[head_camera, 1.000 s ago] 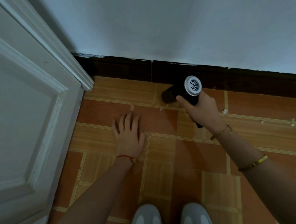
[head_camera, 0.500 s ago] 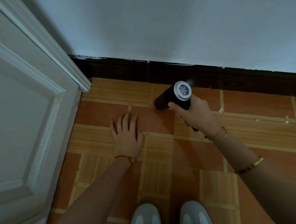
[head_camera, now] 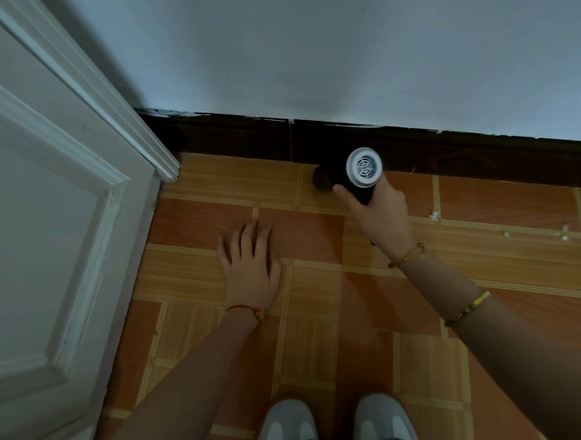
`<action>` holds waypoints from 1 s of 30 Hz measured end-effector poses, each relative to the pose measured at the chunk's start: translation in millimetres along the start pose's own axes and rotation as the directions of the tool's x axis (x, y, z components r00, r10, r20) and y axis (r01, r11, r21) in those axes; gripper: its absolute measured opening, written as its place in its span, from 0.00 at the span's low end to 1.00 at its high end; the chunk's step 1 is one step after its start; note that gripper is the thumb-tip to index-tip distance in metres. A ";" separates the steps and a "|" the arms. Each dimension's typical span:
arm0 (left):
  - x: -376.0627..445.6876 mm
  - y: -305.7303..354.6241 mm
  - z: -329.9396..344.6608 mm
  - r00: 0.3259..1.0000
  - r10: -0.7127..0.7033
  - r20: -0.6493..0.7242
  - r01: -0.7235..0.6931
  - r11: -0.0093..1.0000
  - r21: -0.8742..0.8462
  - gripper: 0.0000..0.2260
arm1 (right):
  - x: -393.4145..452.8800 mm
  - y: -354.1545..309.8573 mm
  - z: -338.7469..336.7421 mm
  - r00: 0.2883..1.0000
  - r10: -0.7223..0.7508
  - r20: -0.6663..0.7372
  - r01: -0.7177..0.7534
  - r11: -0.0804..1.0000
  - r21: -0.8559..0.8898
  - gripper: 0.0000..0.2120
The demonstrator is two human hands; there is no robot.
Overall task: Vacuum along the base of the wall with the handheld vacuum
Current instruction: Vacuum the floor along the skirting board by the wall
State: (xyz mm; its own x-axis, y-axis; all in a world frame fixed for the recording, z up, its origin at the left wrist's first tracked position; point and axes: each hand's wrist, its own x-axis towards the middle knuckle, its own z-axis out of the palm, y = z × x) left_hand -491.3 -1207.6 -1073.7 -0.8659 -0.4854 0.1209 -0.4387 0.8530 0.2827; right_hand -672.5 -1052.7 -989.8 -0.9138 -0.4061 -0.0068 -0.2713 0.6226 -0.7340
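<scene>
Right hand (head_camera: 380,214) had its fingers clamped round the handheld vacuum (head_camera: 351,175), centre-right of the frame. White vented rear cap faced the camera; dark nozzle end pointed left and sat low on the floor (head_camera: 309,320), just beside the dark skirting board (head_camera: 229,135).

Change over the last second: the nozzle had pulled back off the skirting half a second earlier, then went back in tight against it. Position along the wall barely shifted, still just right of the skirting joint. Reads as a short in-out pass, not a run along the wall.

Left hand (head_camera: 251,269) stayed flat on the floor, centre-left, fingers spread and holding nothing, used as a prop.

White debris (head_camera: 433,215) lay on the tiles right of the vacuum, with more scattered toward the right edge, well apart from the nozzle. Door (head_camera: 45,234) filled the left of the frame.

Judgement: the stretch near the door corner looked clean, the right side not yet done. Nozzle faced away from the remaining bits, so the next pass probably needs a turn or a backward drag.
</scene>
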 end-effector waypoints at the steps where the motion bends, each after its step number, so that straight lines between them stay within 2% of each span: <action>1: 0.0 0.0 0.1 1.000 -0.001 -0.002 0.001 1.000 0.000 0.22 | 1.6 -2.1 2.9 1.000 -0.014 0.024 0.014 1.000 0.002 0.32; 5: 0.1 -0.2 0.1 1.000 0.001 -0.007 -0.001 1.000 -0.004 0.22 | 11.7 -13.4 13.0 0.994 -0.065 0.092 0.066 0.998 -0.003 0.33; 10: 0.2 0.2 -0.4 1.000 0.008 -0.006 -0.008 1.000 -0.010 0.22 | 13.5 2.7 -1.1 0.998 0.003 -0.055 -0.005 0.999 -0.033 0.32; 13: 0.3 -0.2 -0.1 1.000 -0.003 0.002 0.003 1.000 -0.014 0.22 | 9.9 13.0 -9.5 0.996 0.041 -0.083 -0.041 0.999 -0.004 0.31; 18: 0.9 0.2 -1.6 1.000 -0.003 0.024 0.003 1.000 -0.009 0.22 | 13.7 -4.0 7.5 0.999 0.029 -0.023 -0.029 0.999 0.024 0.35; 26: 1.5 0.1 -2.5 0.999 -0.006 0.032 0.006 1.000 -0.012 0.23 | 26.5 -30.8 24.7 0.998 -0.043 0.048 0.044 0.999 -0.021 0.33; 30: 2.6 -0.9 -2.4 0.999 -0.006 0.037 0.008 0.999 -0.032 0.23 | 28.4 -28.9 33.5 0.997 -0.026 0.075 0.021 0.998 0.067 0.34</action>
State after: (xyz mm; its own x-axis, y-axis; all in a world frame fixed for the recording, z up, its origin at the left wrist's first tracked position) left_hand -492.6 -1210.0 -1071.4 -0.8713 -0.4835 0.0840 -0.4373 0.8426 0.3143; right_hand -680.5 -1104.6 -991.5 -0.8811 -0.4713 -0.0392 -0.2692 0.5680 -0.7778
